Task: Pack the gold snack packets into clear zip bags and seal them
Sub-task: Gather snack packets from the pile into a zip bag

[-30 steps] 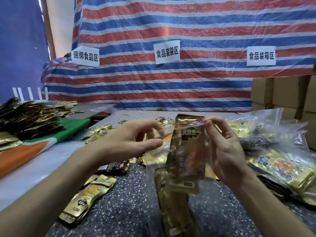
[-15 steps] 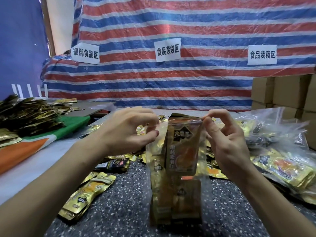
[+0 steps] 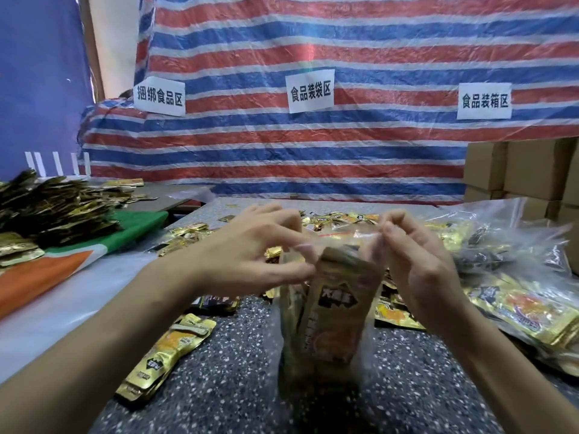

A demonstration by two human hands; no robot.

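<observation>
A clear zip bag [image 3: 326, 364] stands upright on the speckled table [image 3: 238, 389] in front of me, with gold snack packets [image 3: 336, 311] inside it. My left hand [image 3: 250, 249] pinches the bag's top edge on the left side. My right hand [image 3: 416, 264] pinches the same edge on the right. The bag mouth between them is blurred, so I cannot tell whether the zip is closed. Loose gold packets [image 3: 169, 349] lie on the table at the lower left, and more are scattered behind the bag [image 3: 341, 219].
Filled clear bags of packets [image 3: 513, 296] are heaped at the right. A pile of dark and gold packets [image 3: 53, 208] sits on a green and orange cloth [image 3: 138, 223] at the left. Cardboard boxes [image 3: 526, 173] stand at the back right, before a striped tarp with paper signs.
The bag has come down from the air and now stands on the table. Both hands have moved closer together along its top edge.
</observation>
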